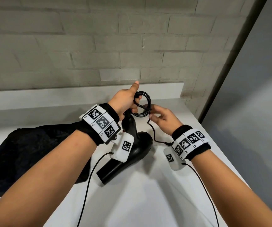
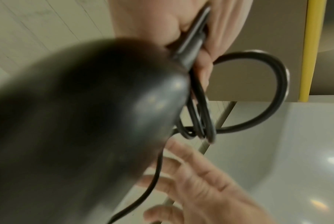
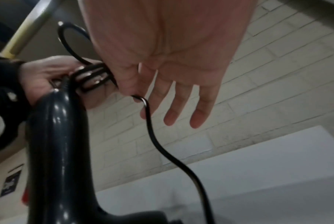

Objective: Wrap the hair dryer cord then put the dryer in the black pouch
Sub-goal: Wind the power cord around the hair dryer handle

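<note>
The left hand (image 1: pixel 125 100) holds the shiny black plastic hair dryer (image 1: pixel 132 154), mid-frame on the white bench (image 1: pixel 148 202), fingers curled round loops of thin black cord (image 1: pixel 144 104). The right hand (image 1: pixel 163 118) pinches the loose cord. More wrapping is left, and the crumpled black cloth pouch (image 1: pixel 25 153) at the left waits.

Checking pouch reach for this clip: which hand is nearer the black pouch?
Left. The left hand grips the coiled cord above the dryer, just right of the black pouch; the right hand pinches the cord farther right, beyond the dryer.
</note>
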